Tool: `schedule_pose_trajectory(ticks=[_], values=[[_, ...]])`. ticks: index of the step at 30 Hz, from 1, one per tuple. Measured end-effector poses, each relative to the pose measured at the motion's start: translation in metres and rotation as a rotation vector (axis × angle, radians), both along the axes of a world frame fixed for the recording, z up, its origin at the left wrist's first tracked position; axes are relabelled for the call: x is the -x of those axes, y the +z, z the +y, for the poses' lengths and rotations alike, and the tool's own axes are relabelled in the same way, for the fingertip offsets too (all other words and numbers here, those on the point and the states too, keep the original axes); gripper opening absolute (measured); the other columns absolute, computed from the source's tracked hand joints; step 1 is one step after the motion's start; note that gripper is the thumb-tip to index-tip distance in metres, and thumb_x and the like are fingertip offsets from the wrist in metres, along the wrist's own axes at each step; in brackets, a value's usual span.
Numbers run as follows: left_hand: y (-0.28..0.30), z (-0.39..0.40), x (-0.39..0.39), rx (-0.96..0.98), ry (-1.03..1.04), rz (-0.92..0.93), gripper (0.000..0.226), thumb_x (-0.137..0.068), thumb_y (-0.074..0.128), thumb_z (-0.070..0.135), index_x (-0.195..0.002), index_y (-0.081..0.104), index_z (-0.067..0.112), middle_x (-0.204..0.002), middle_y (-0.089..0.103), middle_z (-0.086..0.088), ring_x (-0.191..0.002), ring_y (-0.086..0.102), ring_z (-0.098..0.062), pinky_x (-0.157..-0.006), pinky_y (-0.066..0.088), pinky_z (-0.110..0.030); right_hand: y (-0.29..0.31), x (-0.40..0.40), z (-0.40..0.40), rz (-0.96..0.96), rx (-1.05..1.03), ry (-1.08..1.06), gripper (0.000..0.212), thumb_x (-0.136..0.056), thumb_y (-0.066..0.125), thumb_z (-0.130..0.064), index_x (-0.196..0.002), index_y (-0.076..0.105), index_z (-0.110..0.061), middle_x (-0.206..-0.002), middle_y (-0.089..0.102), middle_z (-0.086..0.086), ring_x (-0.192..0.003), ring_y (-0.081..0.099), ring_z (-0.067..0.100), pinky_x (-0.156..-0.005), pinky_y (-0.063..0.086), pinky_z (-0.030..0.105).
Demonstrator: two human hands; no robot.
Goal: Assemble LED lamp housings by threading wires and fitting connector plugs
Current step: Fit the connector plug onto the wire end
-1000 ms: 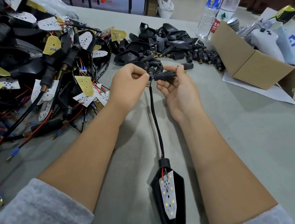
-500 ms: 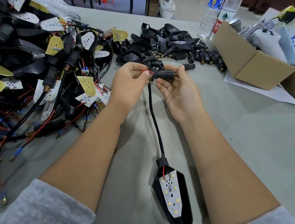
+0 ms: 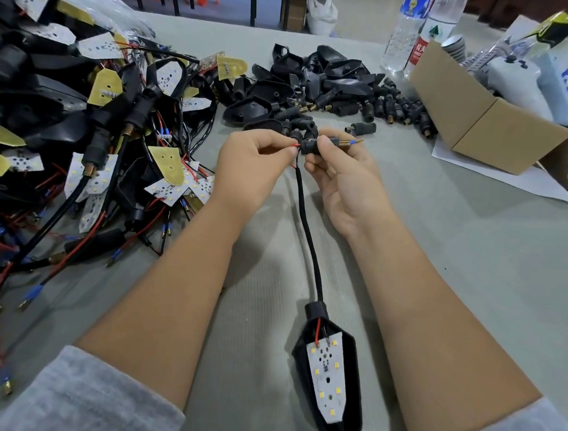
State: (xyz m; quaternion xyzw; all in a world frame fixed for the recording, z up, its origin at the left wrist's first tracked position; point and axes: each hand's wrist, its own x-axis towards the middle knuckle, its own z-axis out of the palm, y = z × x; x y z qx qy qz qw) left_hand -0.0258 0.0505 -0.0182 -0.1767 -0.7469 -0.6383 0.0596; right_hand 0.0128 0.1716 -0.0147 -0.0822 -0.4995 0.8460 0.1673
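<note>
Left hand (image 3: 249, 164) fingers pinch the red wire (image 3: 290, 146); right hand (image 3: 344, 182) fingers pinch the connector plug (image 3: 309, 146).

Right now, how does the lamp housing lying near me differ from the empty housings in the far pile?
The lamp housing holds a white LED board and has a black cable attached; the empty housings show neither. It lies alone, while they are heaped together. Both are black and pointed.

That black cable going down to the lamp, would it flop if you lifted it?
Probably floppy: the black cable bends in a soft curve between the right hand and the lamp housing on the table. It looks thin and likely light, so the housing would probably dangle and swing.
</note>
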Motion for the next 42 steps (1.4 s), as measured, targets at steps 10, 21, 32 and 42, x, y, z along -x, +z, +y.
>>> schedule_pose_trajectory(ticks=[10,21,32,42], values=[[-0.0036,0.0059,0.0012,0.135,-0.067,-0.011,0.021,-0.087,0.069,0.007,-0.103,0.07,0.02,-0.082,0.065,0.006,-0.062,0.05,-0.003,-0.068,0.046,-0.017,0.0003,0.0007,0.0018,-0.001,0.017,-0.009,0.012,-0.094,0.055,0.004,-0.093,0.058,-0.008,-0.081,0.057,0.009,-0.063,0.056,0.013,-0.065,0.052,0.022],[-0.0079,0.0053,0.0023,0.169,0.118,-0.039,0.014,-0.085,0.071,0.026,-0.088,0.06,0.034,-0.079,0.068,0.012,-0.072,0.063,-0.001,-0.063,0.044,-0.013,0.0008,-0.0006,0.0022,0.003,0.04,0.016,0.017,-0.09,0.058,0.008,-0.1,0.059,-0.006,-0.083,0.06,0.009,-0.066,0.061,0.012,-0.071,0.055,0.022],[-0.0068,0.0044,-0.0018,0.131,0.064,0.078,0.022,-0.087,0.063,0.01,-0.088,0.071,0.03,-0.08,0.071,0.001,-0.069,0.057,-0.005,-0.074,0.051,-0.026,0.0015,0.0004,0.0025,-0.02,0.082,-0.009,0.013,-0.092,0.058,0.005,-0.097,0.06,-0.008,-0.079,0.061,0.006,-0.063,0.061,0.011,-0.069,0.055,0.021],[-0.0042,0.0072,-0.0015,0.138,0.08,0.084,0.021,-0.083,0.063,0.014,-0.082,0.061,0.035,-0.069,0.059,0.01,-0.06,0.05,-0.001,-0.062,0.047,-0.023,0.0014,0.0006,0.0004,-0.025,0.103,-0.056,0.012,-0.092,0.061,0.0,-0.085,0.061,-0.01,-0.064,0.062,-0.002,-0.06,0.059,0.009,-0.064,0.055,0.019]])
